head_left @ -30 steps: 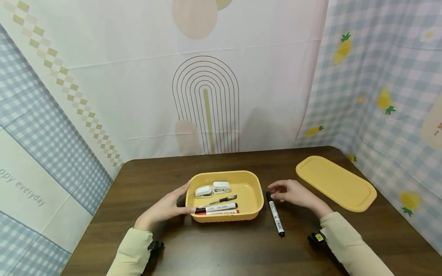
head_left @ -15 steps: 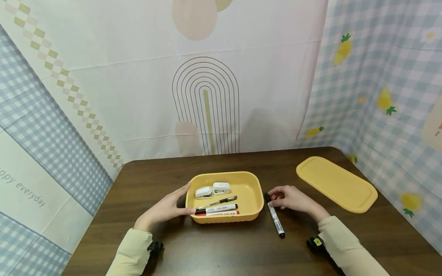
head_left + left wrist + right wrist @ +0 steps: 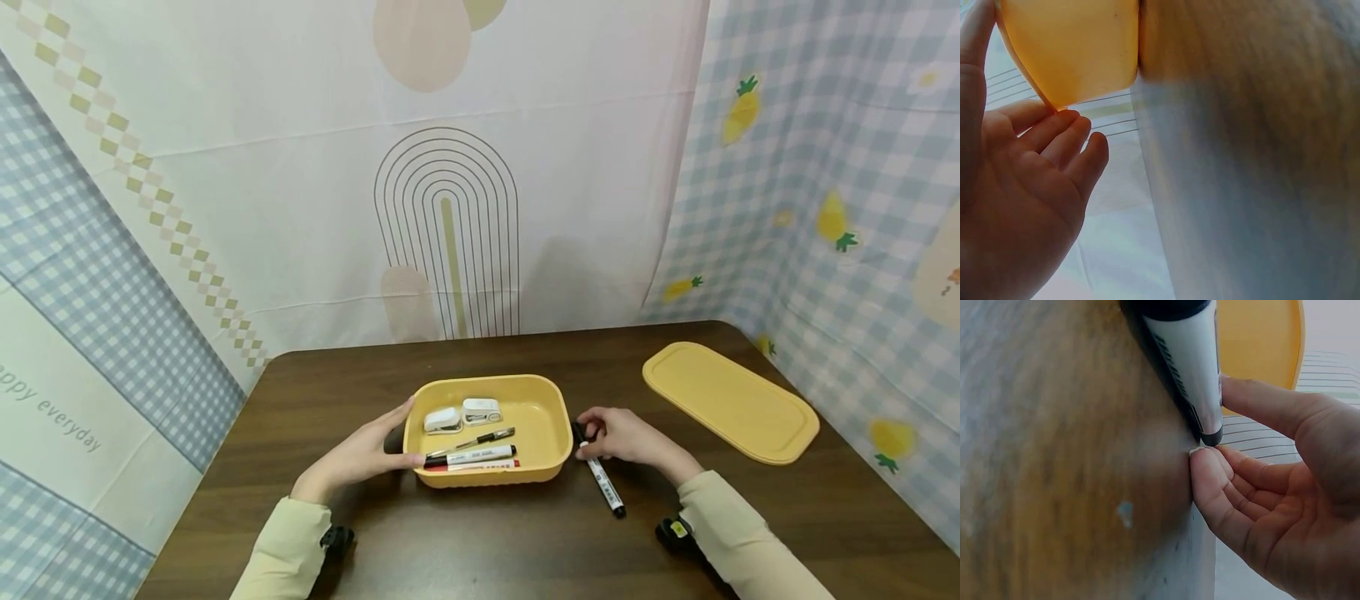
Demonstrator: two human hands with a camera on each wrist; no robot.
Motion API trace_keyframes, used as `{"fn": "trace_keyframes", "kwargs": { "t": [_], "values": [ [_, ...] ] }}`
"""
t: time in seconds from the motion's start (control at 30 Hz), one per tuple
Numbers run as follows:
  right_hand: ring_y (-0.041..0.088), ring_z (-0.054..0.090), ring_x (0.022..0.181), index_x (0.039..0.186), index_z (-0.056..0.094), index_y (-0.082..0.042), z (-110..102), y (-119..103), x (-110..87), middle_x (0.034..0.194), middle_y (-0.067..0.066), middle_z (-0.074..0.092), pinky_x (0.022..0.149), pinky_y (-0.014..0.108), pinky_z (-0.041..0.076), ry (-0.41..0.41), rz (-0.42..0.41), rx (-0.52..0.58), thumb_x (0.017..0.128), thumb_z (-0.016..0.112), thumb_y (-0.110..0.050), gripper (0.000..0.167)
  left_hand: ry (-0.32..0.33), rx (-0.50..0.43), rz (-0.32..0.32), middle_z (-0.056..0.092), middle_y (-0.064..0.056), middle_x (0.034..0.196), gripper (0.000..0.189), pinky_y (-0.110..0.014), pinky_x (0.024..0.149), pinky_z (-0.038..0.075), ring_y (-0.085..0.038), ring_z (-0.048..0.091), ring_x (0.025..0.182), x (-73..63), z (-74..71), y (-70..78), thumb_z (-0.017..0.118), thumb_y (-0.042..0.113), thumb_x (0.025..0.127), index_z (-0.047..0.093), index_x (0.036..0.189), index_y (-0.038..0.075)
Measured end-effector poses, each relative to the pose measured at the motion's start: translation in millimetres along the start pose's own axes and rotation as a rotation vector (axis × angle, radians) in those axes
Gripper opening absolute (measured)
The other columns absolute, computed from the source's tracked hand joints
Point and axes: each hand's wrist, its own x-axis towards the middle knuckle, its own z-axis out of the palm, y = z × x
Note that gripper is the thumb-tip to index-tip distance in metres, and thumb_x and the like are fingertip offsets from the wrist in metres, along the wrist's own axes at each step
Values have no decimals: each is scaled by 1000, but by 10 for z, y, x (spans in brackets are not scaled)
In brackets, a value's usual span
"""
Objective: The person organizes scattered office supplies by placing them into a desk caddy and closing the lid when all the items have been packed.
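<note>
A yellow plastic box (image 3: 536, 477) sits at the middle of the table. My left hand (image 3: 358, 454) grips its left end, thumb at the front corner and fingertips at the back; the left wrist view shows the fingertips against the rim. Inside lie two small white staplers (image 3: 442, 420), a pen (image 3: 491, 436), a black-capped marker (image 3: 480, 455) and a red-capped marker (image 3: 495, 464). Just right of the box, my right hand (image 3: 626, 435) pinches another white marker (image 3: 603, 482) with black ends near its far end. In the right wrist view, thumb and fingers flank this marker (image 3: 1191, 369).
A yellow lid (image 3: 731, 402) lies flat at the table's right rear. The dark wooden table (image 3: 450, 542) backs onto a hanging white patterned cloth (image 3: 315, 250), with checked cloth (image 3: 810, 150) at the right side.
My right hand has come down and leftward onto the marker beside the box and now pinches it. The marker's near end has shifted slightly right. The left hand and box stay put.
</note>
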Motion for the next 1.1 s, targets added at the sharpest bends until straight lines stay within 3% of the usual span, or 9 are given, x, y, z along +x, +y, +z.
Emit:
{"fn": "trace_keyframes", "kwargs": {
  "t": [0.53,0.73,1.1],
  "values": [
    [16,60,69,119,63,10,-8,-16,-43,87,6,60,61,33,54,-30,28,63,83,82,-10,46,8,-9,-6,24,-11,165,103,-56,116,27,-33,26,149,-24,14,-15,77,55,85,22,162,13],
    [17,62,70,122,62,12,-56,15,-74,83,6,61,62,35,57,-60,19,94,85,79,-8,45,7,-13,-3,24,-11,165,100,-56,116,27,-34,26,149,-16,21,-1,77,48,87,21,162,14],
    [15,62,69,121,63,11,-112,84,-93,84,4,63,61,32,56,-65,16,73,86,76,-11,43,5,-15,0,23,-10,165,102,-57,116,27,-34,25,149,-8,8,-5,77,51,86,20,162,15]
  ]
}}
